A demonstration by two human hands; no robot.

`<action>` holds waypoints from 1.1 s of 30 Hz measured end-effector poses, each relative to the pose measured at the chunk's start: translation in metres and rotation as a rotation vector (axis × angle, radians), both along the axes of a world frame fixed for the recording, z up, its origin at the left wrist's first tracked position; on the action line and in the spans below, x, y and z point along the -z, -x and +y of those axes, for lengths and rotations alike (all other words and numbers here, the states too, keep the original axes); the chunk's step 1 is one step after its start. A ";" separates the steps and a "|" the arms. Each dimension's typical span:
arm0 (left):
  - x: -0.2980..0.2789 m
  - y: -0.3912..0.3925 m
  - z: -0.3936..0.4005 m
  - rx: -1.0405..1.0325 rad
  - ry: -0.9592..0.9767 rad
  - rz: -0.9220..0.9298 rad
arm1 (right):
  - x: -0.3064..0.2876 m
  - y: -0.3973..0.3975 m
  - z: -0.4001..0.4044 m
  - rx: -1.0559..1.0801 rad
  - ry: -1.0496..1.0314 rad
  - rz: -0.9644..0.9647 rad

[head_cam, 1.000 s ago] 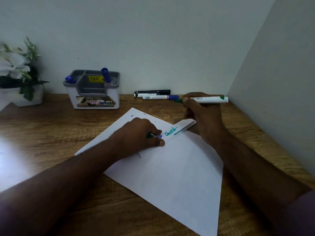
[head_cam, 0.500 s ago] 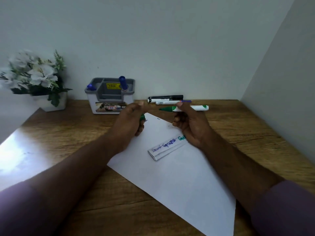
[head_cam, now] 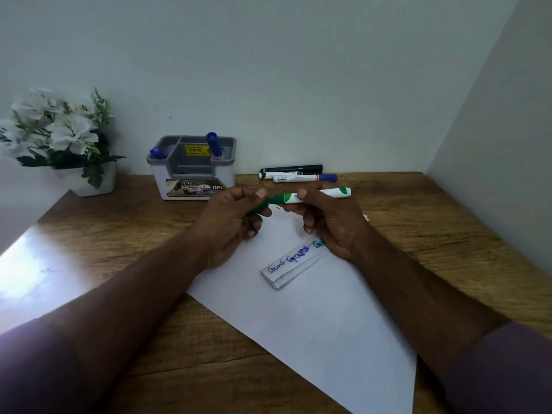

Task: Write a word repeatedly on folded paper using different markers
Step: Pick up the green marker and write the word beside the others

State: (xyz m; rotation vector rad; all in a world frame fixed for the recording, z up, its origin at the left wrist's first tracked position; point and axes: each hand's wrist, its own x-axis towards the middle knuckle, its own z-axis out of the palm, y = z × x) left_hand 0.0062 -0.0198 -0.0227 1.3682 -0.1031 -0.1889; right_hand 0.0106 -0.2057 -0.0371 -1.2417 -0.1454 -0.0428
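Hands meet just above the far end of the sheet: the right hand (head_cam: 331, 222) pinches the white barrel of the green-and-white marker (head_cam: 310, 197), while the left hand (head_cam: 233, 219) curls around its dark green cap (head_cam: 261, 207), apparently pressing it on. The marker's long axis runs roughly left to right, cap end toward the left hand, slightly lower than the tail. Just below the right hand lies the folded white paper strip (head_cam: 294, 265), slanting up to the right on a large white sheet (head_cam: 322, 330); three written words show, the green one partly hidden. The next markers, one black (head_cam: 291, 169) and one white with a blue cap (head_cam: 304, 178), lie beyond both hands by the wall, nearer the right hand. A grey desk organiser (head_cam: 191, 168) sits left of them on the wooden desk (head_cam: 433, 234).
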 end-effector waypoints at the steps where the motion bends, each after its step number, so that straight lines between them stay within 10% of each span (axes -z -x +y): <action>1: 0.001 -0.001 0.000 -0.008 -0.004 0.001 | 0.000 0.000 0.000 0.001 0.010 -0.001; 16: 0.005 -0.004 -0.004 -0.006 -0.041 -0.070 | -0.002 0.002 0.009 -0.013 0.295 -0.094; 22: -0.044 0.010 -0.003 -0.275 0.023 -0.401 | -0.004 -0.002 0.012 -0.086 0.276 -0.091; 28: -0.093 0.006 0.037 -0.662 -0.153 -0.958 | 0.001 0.004 0.020 -0.027 0.742 -0.199; 33: -0.094 -0.019 0.054 -0.813 -0.294 -1.062 | -0.003 0.007 0.031 0.045 1.002 -0.304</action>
